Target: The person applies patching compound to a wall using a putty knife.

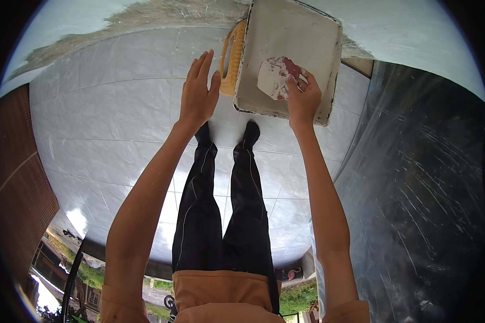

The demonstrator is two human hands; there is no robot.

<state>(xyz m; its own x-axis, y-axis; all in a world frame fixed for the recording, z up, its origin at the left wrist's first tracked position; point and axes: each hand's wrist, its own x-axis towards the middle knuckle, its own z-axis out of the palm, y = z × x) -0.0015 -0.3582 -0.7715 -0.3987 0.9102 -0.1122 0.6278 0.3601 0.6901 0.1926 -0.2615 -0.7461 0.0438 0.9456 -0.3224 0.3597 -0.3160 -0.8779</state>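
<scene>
My right hand [305, 102] grips a flat reddish scraper [273, 78] smeared with whitish paste, with the thumb on its near face. It is above a large rectangular off-white tray [291, 32] with a chipped, dark-stained rim. Whether the scraper touches the tray I cannot tell. My left hand [198, 94] is raised to the left of the tray, fingers stretched out and thumb apart, holding nothing. Nearest to it is a yellow plastic piece [231, 59] with a slot in it, partly hidden under the tray's left edge.
Grey floor tiles [108, 107] spread around my feet. Ahead stands a pale wall [404, 32] with rough grey patches low down. A dark, scratched glossy surface [425, 188] rises on the right, and a brown ribbed panel [22, 172] on the left.
</scene>
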